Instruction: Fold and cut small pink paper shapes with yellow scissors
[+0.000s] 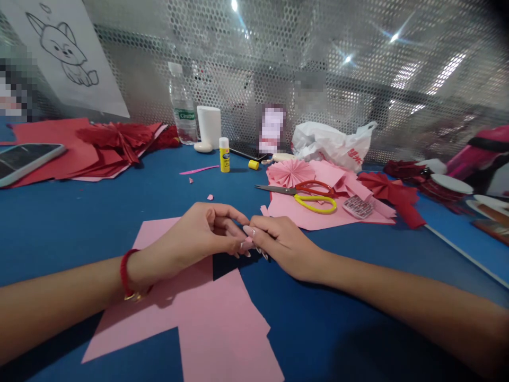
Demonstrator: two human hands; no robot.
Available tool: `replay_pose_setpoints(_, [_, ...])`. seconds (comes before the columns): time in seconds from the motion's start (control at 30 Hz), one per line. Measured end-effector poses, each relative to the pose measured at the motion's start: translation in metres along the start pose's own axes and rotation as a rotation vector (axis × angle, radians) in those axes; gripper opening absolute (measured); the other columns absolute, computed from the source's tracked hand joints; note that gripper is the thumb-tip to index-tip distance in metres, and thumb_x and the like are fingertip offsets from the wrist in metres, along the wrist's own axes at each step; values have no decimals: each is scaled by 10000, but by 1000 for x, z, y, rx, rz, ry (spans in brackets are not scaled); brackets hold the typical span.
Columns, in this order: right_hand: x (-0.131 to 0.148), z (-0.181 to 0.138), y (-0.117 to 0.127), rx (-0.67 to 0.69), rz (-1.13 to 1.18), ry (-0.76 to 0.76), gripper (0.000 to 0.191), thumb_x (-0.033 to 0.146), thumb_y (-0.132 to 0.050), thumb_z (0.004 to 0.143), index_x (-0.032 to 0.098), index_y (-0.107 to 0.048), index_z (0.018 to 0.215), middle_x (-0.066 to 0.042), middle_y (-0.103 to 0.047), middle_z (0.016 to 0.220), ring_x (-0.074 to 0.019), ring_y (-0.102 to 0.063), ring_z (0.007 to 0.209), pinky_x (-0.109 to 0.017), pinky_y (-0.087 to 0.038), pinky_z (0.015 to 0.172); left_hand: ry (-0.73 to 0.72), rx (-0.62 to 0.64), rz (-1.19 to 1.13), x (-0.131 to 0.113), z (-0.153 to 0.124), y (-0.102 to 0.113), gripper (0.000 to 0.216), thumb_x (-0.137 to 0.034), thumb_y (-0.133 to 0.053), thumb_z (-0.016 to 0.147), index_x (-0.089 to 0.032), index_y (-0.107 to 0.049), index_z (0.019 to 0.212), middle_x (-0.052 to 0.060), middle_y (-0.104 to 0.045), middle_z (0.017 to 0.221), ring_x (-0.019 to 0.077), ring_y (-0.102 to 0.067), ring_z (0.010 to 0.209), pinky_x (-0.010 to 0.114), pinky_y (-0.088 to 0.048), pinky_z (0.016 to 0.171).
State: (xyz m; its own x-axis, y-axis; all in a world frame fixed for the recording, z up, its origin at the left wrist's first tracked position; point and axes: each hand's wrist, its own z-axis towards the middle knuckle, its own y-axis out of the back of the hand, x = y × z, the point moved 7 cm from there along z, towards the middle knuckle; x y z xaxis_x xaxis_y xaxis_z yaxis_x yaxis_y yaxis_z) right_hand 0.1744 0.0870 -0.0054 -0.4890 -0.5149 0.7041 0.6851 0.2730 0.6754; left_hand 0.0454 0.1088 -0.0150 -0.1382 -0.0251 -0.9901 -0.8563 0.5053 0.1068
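My left hand (199, 236) and my right hand (280, 244) meet fingertip to fingertip over the blue table (71, 223). Both are closed in a pinch on a small piece of pink paper (248, 241), of which only a sliver shows between the fingers. A red bracelet (126, 273) sits on my left wrist. Under and in front of my hands lies a large cut sheet of pink paper (207, 313). Behind my right hand lie more pink sheets (302, 215).
Red-handled scissors (302, 188), a yellow ring (316, 203) and a pink folded fan (291, 172) lie on the far pink sheets. A glue stick (225, 154), water bottle (183, 106), white cup (209, 126), plastic bag (334, 143), red paper (79, 151) and a phone (24, 162) stand further back.
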Motion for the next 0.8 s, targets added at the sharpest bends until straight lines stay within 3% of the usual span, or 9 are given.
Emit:
replay_pose_setpoints(0.23, [-4, 0, -2, 28, 215, -20, 368, 303, -457, 1035, 195, -493, 685, 34, -569, 640, -107, -547, 596, -238, -391, 603, 29, 29, -17, 0, 0, -1, 210, -222, -884, 688, -189, -749, 846, 33, -796, 637, 166, -748, 578, 202, -599, 596])
replay_pose_setpoints(0.4, [-6, 1, 1, -19, 368, -50, 430, 421, -450, 1035, 192, -524, 677, 33, -549, 626, -93, -512, 542, -227, -388, 545, 57, 52, -18, 2, 1, -1, 240, -198, -877, 680, -195, -755, 886, 35, -806, 657, 170, -758, 597, 204, -608, 614])
replay_pose_setpoints(0.6, [-3, 1, 2, -32, 352, -39, 458, 518, -454, 1024, 197, -525, 704, 28, -553, 653, -107, -527, 583, -242, -407, 579, 59, 65, -33, 1, 0, -1, 232, -190, -875, 692, -219, -765, 894, 18, -805, 655, 165, -759, 603, 182, -600, 600])
replay_pose_setpoints(0.8, [1, 1, 4, -19, 211, 11, 348, 354, -481, 1025, 201, -488, 712, 45, -514, 651, -113, -487, 611, -260, -360, 609, 60, 82, -61, 3, 1, -1, 225, -185, -879, 703, -232, -765, 891, 10, -807, 664, 162, -769, 616, 175, -606, 615])
